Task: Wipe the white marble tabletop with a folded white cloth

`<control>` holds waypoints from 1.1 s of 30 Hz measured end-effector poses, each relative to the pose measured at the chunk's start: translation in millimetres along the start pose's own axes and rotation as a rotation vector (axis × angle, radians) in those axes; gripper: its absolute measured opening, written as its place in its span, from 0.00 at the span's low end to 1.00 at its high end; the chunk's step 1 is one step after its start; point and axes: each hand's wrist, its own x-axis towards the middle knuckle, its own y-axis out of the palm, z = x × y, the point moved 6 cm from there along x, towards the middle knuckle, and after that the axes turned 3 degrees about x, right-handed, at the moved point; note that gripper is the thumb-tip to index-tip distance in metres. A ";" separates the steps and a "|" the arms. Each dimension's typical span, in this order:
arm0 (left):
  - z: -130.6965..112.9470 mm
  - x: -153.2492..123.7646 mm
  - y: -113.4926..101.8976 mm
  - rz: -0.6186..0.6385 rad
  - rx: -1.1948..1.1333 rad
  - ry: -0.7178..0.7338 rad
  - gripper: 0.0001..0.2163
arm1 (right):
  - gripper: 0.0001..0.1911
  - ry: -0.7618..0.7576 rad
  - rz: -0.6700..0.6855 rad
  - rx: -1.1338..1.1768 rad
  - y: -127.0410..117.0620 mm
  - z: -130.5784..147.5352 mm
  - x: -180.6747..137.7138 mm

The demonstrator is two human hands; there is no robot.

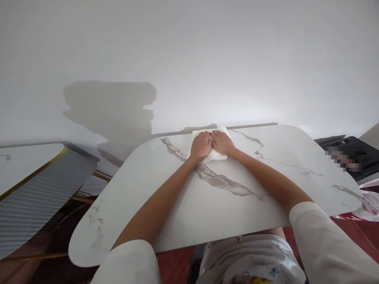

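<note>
White cloth [217, 156], left hand [201, 145], right hand [222, 142], both flat atop (unclenched)

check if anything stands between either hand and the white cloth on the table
Nothing visible does: the left hand and the right hand both rest directly on the white cloth, which lies on the marble-patterned table.

One head-worn camera looks from close above the near side of the white, grey-veined, round-cornered tabletop [207, 213]. It faces forward and down, taking in the tabletop's full width, toward the smooth pale-grey wall [189, 51] behind it.
</note>
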 end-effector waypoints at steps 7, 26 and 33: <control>-20.3 -57.8 -12.5 -0.033 -0.056 0.020 0.20 | 0.26 -0.022 -0.018 -0.015 -11.3 32.9 -59.0; -83.4 -204.3 -51.2 0.002 0.031 -0.027 0.24 | 0.28 -0.124 -0.041 0.014 -31.4 106.7 -204.8; -98.1 -153.3 -36.3 0.021 -0.043 0.005 0.23 | 0.28 -0.067 -0.009 -0.004 -38.2 60.1 -182.4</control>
